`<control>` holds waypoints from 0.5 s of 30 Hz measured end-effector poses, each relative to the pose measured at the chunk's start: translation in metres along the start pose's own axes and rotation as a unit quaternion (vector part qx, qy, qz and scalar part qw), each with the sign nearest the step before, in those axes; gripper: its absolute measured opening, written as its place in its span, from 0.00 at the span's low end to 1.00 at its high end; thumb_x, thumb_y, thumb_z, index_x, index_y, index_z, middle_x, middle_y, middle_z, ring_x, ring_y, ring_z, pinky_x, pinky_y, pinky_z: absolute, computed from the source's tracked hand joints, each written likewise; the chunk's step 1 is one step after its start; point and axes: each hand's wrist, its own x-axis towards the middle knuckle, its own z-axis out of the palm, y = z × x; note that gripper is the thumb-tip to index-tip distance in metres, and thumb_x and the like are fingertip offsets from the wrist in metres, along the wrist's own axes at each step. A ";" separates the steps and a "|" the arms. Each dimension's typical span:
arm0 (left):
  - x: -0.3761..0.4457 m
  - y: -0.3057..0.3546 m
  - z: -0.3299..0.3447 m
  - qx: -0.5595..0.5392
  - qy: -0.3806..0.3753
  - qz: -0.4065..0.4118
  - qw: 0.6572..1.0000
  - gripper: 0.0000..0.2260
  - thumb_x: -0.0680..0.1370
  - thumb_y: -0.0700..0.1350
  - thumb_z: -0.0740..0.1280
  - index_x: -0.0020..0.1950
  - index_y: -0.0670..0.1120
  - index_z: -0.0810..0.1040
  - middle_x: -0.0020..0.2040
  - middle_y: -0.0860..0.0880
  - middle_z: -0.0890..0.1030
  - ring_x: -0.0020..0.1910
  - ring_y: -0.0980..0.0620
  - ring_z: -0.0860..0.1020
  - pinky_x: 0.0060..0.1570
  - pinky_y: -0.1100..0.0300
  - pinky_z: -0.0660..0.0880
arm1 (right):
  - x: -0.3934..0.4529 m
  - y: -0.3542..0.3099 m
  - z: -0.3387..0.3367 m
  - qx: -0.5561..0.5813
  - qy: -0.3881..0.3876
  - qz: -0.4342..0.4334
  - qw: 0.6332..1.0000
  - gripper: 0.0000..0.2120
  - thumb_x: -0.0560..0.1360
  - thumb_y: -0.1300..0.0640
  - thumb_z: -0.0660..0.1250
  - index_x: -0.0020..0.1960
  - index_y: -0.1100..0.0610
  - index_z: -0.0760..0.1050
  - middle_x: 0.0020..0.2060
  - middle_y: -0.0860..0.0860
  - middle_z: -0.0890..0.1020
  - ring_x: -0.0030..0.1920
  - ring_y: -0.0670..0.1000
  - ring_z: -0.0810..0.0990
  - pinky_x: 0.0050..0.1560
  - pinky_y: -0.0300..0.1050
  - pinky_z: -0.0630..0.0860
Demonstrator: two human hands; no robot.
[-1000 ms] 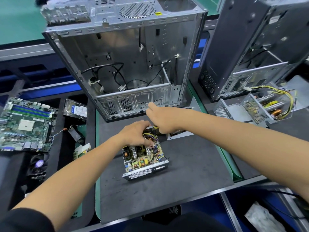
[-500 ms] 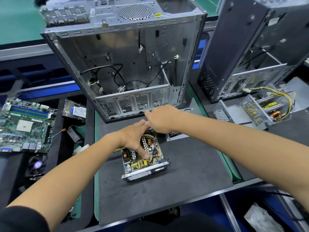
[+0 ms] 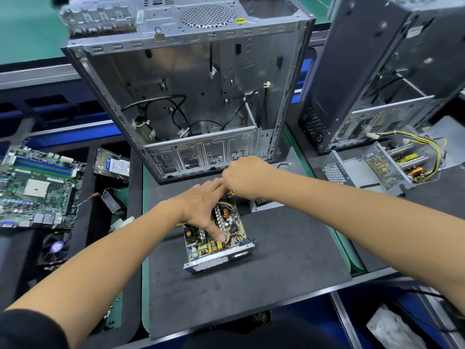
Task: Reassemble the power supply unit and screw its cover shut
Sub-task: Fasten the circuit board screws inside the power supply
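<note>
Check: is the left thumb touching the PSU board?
Touching. The head view shows the left hand spread over the open PSU, its thumb tip pressed onto the board's components.

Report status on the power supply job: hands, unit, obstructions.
Left hand open, thumb pressing the circuit board. Right hand curled at the unit's far end, contents hidden. Power supply unit uncovered on the mat. Yellow wires bunched under the hands.

An open computer case [image 3: 191, 96] stands top centre; a motherboard [image 3: 37, 187] and hard drive [image 3: 113, 166] lie at left, a second case [image 3: 377, 71] upper right
</note>
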 end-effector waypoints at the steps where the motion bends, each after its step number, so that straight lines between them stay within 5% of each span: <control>1: 0.000 0.000 0.001 0.010 0.002 0.001 1.000 0.59 0.53 0.78 0.68 0.75 0.51 0.49 0.70 0.54 0.57 0.64 0.47 0.65 0.62 0.49 0.67 | 0.002 -0.001 0.001 -0.002 -0.006 0.006 1.000 0.05 0.79 0.59 0.58 0.45 0.57 0.69 0.35 0.51 0.72 0.36 0.55 0.71 0.32 0.46 0.64; 4: 0.000 0.001 0.003 0.048 0.013 -0.002 0.999 0.58 0.53 0.79 0.66 0.74 0.50 0.51 0.68 0.50 0.61 0.64 0.48 0.65 0.57 0.51 0.67 | 0.003 0.000 0.002 0.056 -0.048 -0.001 0.997 0.05 0.79 0.59 0.58 0.54 0.59 0.66 0.51 0.55 0.70 0.38 0.54 0.73 0.34 0.48 0.65; 7: 0.000 0.001 0.005 0.063 0.028 -0.003 0.998 0.59 0.54 0.80 0.65 0.74 0.48 0.53 0.66 0.51 0.63 0.62 0.49 0.66 0.53 0.53 0.67 | -0.001 0.001 -0.003 0.057 -0.087 -0.045 0.994 0.06 0.74 0.65 0.59 0.48 0.58 0.62 0.47 0.54 0.62 0.42 0.53 0.70 0.37 0.47 0.71; 9: 0.000 0.001 0.007 0.065 0.039 0.000 0.997 0.58 0.54 0.80 0.64 0.74 0.47 0.54 0.66 0.51 0.63 0.62 0.49 0.66 0.54 0.53 0.67 | -0.003 0.002 -0.003 0.034 -0.075 -0.042 0.996 0.05 0.74 0.65 0.60 0.50 0.59 0.68 0.47 0.55 0.66 0.45 0.53 0.72 0.38 0.46 0.72; 13: -0.002 0.002 0.008 0.054 0.052 0.004 0.997 0.56 0.54 0.80 0.63 0.73 0.48 0.56 0.66 0.52 0.61 0.62 0.50 0.66 0.56 0.52 0.69 | -0.006 0.003 -0.004 0.052 -0.033 -0.016 0.998 0.02 0.75 0.64 0.62 0.46 0.58 0.73 0.47 0.56 0.73 0.32 0.48 0.67 0.27 0.40 0.59; 15: -0.001 0.002 0.008 0.048 0.055 0.004 0.997 0.54 0.54 0.80 0.63 0.71 0.51 0.56 0.65 0.53 0.62 0.61 0.50 0.66 0.56 0.52 0.69 | -0.006 0.001 -0.002 0.058 -0.026 -0.014 0.998 0.04 0.76 0.62 0.62 0.42 0.57 0.70 0.42 0.55 0.74 0.34 0.49 0.70 0.28 0.40 0.63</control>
